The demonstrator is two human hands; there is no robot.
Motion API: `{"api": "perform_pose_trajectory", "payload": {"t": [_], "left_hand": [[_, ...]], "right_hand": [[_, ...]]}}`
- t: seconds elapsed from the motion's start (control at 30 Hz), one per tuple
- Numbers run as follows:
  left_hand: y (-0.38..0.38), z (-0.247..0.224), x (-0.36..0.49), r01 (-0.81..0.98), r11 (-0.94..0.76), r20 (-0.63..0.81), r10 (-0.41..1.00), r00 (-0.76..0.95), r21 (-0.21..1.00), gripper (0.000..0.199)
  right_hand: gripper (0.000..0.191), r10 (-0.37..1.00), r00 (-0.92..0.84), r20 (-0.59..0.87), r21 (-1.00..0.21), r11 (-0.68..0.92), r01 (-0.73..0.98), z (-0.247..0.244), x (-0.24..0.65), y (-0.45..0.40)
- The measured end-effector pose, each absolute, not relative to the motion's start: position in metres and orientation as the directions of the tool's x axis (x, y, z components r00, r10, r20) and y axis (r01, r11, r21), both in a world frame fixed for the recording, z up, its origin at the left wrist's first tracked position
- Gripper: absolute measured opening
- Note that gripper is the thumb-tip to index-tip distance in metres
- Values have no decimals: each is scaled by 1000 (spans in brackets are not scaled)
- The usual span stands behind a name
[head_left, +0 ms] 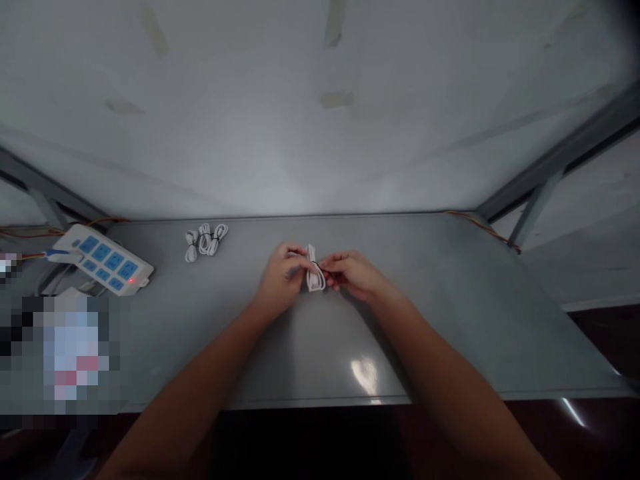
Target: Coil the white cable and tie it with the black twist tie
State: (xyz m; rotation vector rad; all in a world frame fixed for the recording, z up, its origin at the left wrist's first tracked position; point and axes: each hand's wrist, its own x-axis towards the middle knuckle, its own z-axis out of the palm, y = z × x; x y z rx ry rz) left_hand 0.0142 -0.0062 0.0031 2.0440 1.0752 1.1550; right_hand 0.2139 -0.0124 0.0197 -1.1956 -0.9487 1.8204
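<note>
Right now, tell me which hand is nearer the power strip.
Left. The left hand lies on the side of the held cable bundle towards the power strip at the table's left end; the right hand is on the bundle's far side.

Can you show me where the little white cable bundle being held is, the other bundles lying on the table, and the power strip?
held cable bundle (314, 272), head view, its white middle between the hands.
finished cable bundles (205, 241), head view, the middle coil.
power strip (103, 259), head view, its blue-socketed top face.
</note>
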Motion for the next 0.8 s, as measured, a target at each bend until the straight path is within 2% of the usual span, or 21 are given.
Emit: {"api": "perform_pose_trajectory", "payload": {"t": [0.1,0.17,0.3,0.37,0.47,0.53,0.63,0.7,0.8], "left_hand": [[-3,-5,16,397,-451,372,890,262,800,25],[-1,-7,19,378,-348,279,933,226,858,22],[1,-6,25,224,-71,35,987,159,972,13],[1,-6,26,181,43,-69,988,141,983,22],[3,-6,24,260,62,-78,996,52,964,30],[4,-7,21,367,47,-39,999,-30,929,30],[7,-8,20,480,13,41,994,-102,877,26],[8,-8,20,501,-33,83,993,-79,865,25],[11,-7,18,556,-132,142,990,26,821,24]], "right_hand": [[16,904,-229,-360,-916,-389,-96,12,213,-10],[19,927,-201,-318,-937,-340,-85,4,211,-7],[26,974,-128,-189,-975,-202,-92,-12,204,3],[24,990,-88,-111,-993,-114,-21,-17,202,6],[17,998,-53,19,-985,28,171,-17,203,8],[19,994,-66,90,-938,107,329,-14,208,7],[37,978,-98,183,-786,205,584,-11,219,4],[49,964,-140,227,-648,257,717,-11,225,3],[59,955,-227,192,-477,293,829,-14,229,3]]}}
